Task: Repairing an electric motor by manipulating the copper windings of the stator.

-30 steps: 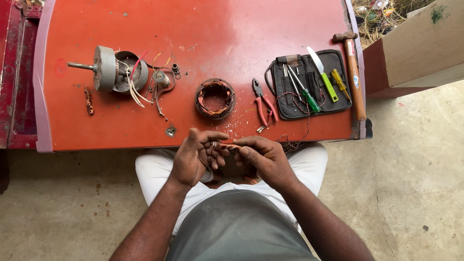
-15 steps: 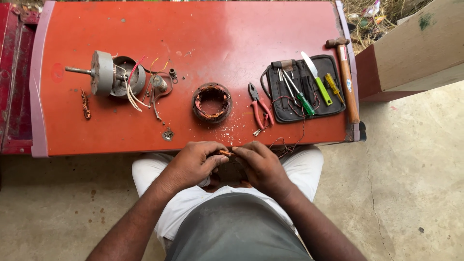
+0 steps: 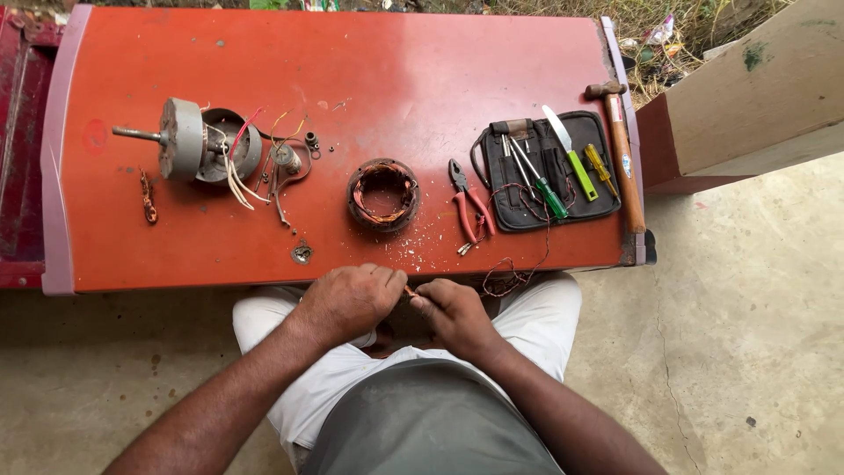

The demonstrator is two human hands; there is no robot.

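Both hands met just below the near edge of the red plastic table [image 3: 264, 53], the left hand [image 3: 350, 303] and right hand [image 3: 453, 315] each pinching one thin copper-coloured wire end [image 3: 410, 291] between closed fingertips. A round copper-wound stator ring [image 3: 382, 193] and red-handled pliers [image 3: 468, 211] lay on the table just beyond them

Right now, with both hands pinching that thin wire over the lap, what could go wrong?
1. The wire between the left hand and right hand looks thin; a hard pull may snap it.
2. The loose wire tangle hangs off the table edge beside the right hand; it may snag and drag the pliers.
3. The hammer lies along the table's right edge; a bump could knock it off.
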